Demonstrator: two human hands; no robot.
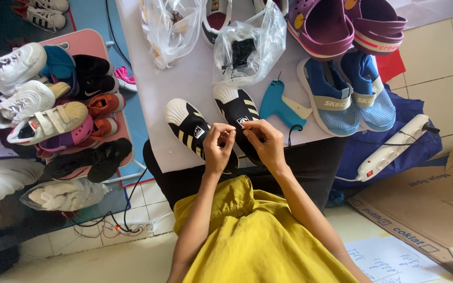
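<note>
Table: we see a white tabletop (184, 84) running from the far edge to our lap; shoes and bags lie across it
Side pile: a heap of shoes (53, 110) sits well apart on our left, on a pink tray; white, black and orange pairs are mixed
Far shoes: purple clogs (342, 23) at the far edge; blue mesh shoes (349, 94) just beside them, nearer us
Bags: two clear plastic bags (242, 44) at the far side; one holds something dark
Glue gun: a teal glue gun (281, 105) lies between the black sneakers and the blue pair
Sneakers: two black sneakers with white toe caps (192, 126) lie at the near edge, toes pointing away from us
Left hand: our left hand (217, 149) is raised, wrist bent; fingers pinched shut on the lace
Right hand: our right hand (266, 141) mirrors it; fingertips closed on the lace at the right sneaker's tongue
</note>
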